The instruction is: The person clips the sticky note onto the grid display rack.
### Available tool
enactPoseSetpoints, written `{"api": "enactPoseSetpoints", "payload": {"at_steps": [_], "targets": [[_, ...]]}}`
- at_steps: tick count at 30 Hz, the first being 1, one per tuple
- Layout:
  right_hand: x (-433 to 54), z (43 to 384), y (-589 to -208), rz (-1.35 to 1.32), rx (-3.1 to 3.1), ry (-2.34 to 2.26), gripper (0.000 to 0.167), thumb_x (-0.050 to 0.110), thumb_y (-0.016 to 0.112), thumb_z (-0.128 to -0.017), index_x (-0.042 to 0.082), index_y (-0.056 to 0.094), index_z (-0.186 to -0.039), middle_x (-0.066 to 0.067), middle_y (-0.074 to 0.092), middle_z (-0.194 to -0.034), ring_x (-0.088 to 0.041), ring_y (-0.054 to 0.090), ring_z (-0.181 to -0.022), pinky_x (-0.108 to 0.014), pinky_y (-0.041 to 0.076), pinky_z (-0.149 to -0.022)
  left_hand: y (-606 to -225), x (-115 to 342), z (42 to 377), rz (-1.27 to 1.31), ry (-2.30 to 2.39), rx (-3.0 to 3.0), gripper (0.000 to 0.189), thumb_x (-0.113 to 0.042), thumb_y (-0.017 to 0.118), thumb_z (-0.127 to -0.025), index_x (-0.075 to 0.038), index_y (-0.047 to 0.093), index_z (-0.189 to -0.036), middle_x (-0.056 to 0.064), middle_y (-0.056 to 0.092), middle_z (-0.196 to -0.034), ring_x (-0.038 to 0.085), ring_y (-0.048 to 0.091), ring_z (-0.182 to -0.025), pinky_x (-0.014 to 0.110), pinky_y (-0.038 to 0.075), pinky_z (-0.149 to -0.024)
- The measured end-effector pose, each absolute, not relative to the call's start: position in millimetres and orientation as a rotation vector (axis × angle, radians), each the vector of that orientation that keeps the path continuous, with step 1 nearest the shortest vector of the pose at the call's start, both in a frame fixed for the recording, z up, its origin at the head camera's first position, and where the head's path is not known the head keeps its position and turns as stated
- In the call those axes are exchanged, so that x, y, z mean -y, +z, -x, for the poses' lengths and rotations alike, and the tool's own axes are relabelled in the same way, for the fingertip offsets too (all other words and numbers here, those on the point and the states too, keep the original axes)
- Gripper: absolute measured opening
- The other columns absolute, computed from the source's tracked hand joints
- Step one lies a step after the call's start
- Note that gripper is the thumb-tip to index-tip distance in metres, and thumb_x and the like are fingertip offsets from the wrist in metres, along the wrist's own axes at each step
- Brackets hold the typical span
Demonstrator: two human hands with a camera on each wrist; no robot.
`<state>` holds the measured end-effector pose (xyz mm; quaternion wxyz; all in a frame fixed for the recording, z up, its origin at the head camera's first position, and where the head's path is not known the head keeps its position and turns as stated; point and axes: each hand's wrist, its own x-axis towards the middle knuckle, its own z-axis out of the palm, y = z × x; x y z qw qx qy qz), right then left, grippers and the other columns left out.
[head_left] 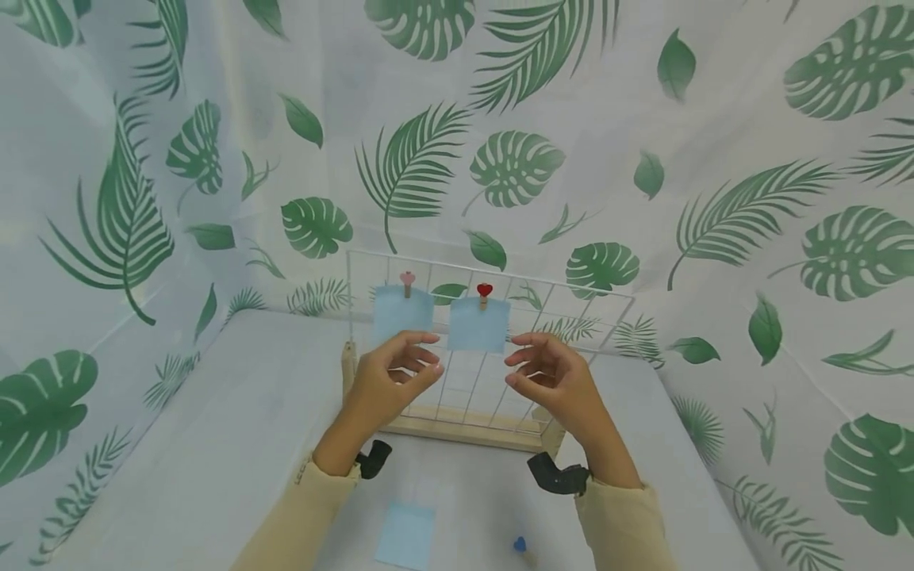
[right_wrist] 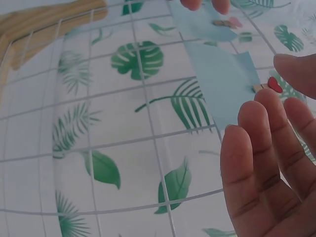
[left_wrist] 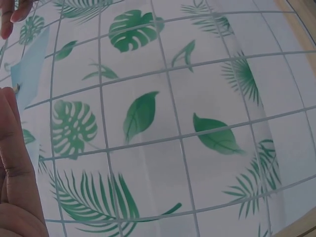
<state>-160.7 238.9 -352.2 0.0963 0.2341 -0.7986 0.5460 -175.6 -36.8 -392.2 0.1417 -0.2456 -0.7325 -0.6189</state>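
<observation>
Two light blue paper squares hang side by side on a white wire grid (head_left: 571, 289). A small clothespin with a pink heart (head_left: 408, 279) clips the left square (head_left: 400, 313). Another with a red heart (head_left: 485, 291) clips the right square (head_left: 478, 327). My left hand (head_left: 382, 377) is in front of the left square's lower part, its fingers loosely bent and holding nothing. Near the right square's right edge, my right hand (head_left: 560, 377) is likewise empty, fingers apart. In the right wrist view, right-hand fingers (right_wrist: 256, 163) appear beside the hanging paper (right_wrist: 224, 84).
The grid stands in a wooden base (head_left: 464, 430) on a white table (head_left: 264, 396). On the tabletop in front lie another blue paper square (head_left: 405, 535) and a clothespin with a blue heart (head_left: 520, 545). Leaf-printed white sheeting (head_left: 600, 95) rises behind and at both sides.
</observation>
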Motion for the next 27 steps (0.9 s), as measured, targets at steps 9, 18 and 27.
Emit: {"api": "enactPoseSetpoints", "payload": {"at_steps": [9, 18, 27], "targets": [[-243, 150, -361, -0.71, 2.361, 1.634, 0.043, -0.011, 0.075, -0.093, -0.009, 0.061, -0.134, 0.001, 0.073, -0.107, -0.011, 0.069, -0.091, -0.021, 0.06, -0.081, -398, 40, 169, 0.685, -1.815, 2.201, 0.036, -0.014, 0.08, -0.099, -0.009, 0.072, -0.133, 0.008, 0.079, -0.109, 0.02, 0.074, -0.096, 0.026, 0.06, -0.079], [-248, 137, -374, -0.684, 2.314, 1.693, 0.043, -0.013, 0.075, -0.092, -0.01, 0.06, -0.132, 0.005, 0.074, -0.107, -0.011, 0.07, -0.089, -0.022, 0.06, -0.078, -406, 44, 161, 0.733, -1.796, 2.226, 0.037, -0.014, 0.08, -0.099, -0.009, 0.071, -0.135, 0.008, 0.079, -0.111, 0.016, 0.074, -0.093, 0.028, 0.061, -0.08], [-254, 117, -391, -0.636, 2.287, 1.693, 0.044, -0.016, 0.075, -0.09, -0.012, 0.06, -0.132, 0.006, 0.074, -0.108, -0.009, 0.071, -0.089, -0.022, 0.061, -0.077, -416, 48, 148, 0.718, -1.901, 2.291, 0.043, -0.014, 0.08, -0.099, -0.011, 0.068, -0.14, 0.007, 0.078, -0.113, 0.013, 0.073, -0.093, 0.028, 0.062, -0.083]]}}
